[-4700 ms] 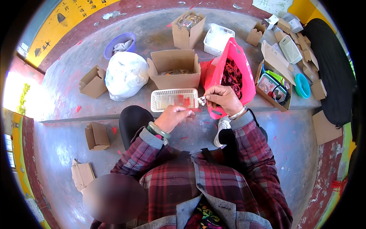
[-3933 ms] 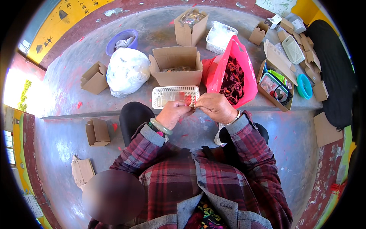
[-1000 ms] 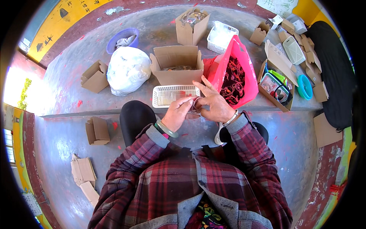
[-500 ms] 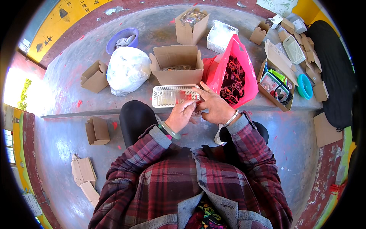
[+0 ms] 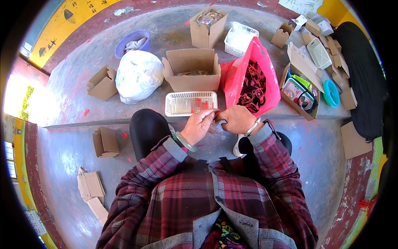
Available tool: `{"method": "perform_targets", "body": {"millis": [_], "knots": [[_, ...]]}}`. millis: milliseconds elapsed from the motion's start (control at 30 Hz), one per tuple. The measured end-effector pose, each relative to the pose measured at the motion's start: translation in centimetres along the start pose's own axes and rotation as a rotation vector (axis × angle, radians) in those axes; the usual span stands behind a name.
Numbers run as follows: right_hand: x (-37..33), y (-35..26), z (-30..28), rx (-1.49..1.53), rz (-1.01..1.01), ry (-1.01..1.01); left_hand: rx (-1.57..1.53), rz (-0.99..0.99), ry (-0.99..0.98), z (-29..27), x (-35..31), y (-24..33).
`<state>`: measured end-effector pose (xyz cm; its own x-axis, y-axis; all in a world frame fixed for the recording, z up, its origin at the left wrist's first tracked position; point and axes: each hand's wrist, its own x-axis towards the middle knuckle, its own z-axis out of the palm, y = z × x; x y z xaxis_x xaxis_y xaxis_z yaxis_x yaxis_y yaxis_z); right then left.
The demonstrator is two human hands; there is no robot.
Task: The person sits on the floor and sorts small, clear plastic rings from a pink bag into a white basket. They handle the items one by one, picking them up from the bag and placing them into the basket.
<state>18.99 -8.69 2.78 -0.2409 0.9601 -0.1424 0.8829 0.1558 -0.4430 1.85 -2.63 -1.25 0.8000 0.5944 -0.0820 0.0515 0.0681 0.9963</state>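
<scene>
My left hand (image 5: 197, 128) and my right hand (image 5: 238, 119) meet above my knees, both with closed fingers. Between the fingertips is a small clear plastic packet (image 5: 216, 123) with a bit of red at its top; its contents are too small to make out. Just beyond my hands lies a white mesh basket (image 5: 168, 109) holding clear packets with red ends (image 5: 188, 105). To the right of it stands a bright pink plastic bag (image 5: 270, 98), gaping, full of dark cords with red and pink parts (image 5: 252, 85).
Behind the basket stands an open cardboard box (image 5: 195, 84), with a stuffed white plastic bag (image 5: 139, 79) to its left. A carton of mixed items (image 5: 299, 97) and a turquoise basin (image 5: 331, 93) are at right. A step edge (image 5: 91, 124) crosses before my knees.
My right hand's raised, spread fingers have folded down and closed at the packet. My left hand has stayed almost in place. The things around look unmoved.
</scene>
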Motion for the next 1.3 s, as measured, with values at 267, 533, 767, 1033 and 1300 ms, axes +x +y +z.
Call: {"method": "perform_targets", "body": {"millis": [267,533,767,1033,1300], "knots": [[-0.2,-0.1,-0.2,0.007,0.030,-0.230,0.017,-0.027,-0.064,0.6,0.0,-0.9],[0.0,1.0,1.1,0.172,-0.132,-0.101,-0.072,-0.011,0.000,0.6,0.2,-0.7],[-0.3,-1.1,-1.4,0.764,0.261,-0.227,-0.048,-0.034,0.041,0.3,0.0,-0.2],[-0.1,-1.1,-1.4,0.774,0.193,-0.154,-0.170,0.005,0.145,0.8,0.1,-0.2],[0.0,-1.1,-0.8,0.550,0.134,-0.351,0.010,0.002,0.051,0.9,0.0,-0.2]]}}
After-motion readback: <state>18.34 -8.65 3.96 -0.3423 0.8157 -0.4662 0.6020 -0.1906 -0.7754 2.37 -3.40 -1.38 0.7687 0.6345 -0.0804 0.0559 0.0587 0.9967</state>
